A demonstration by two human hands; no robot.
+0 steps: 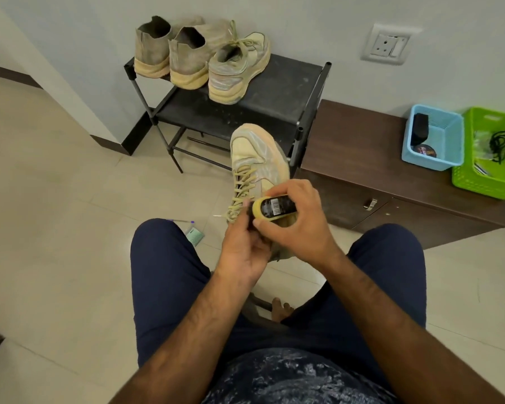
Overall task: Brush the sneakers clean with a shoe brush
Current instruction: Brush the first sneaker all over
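Sneaker at centre, held by left hand; right hand grips shoe brush against it; rack just behind, floor open left.

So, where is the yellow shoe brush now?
In the head view, the yellow shoe brush is at the centre, gripped by the right hand beside the laces of the sneaker in the left hand.

Open floor to the left; shoe rack ahead, brown cabinet close right.
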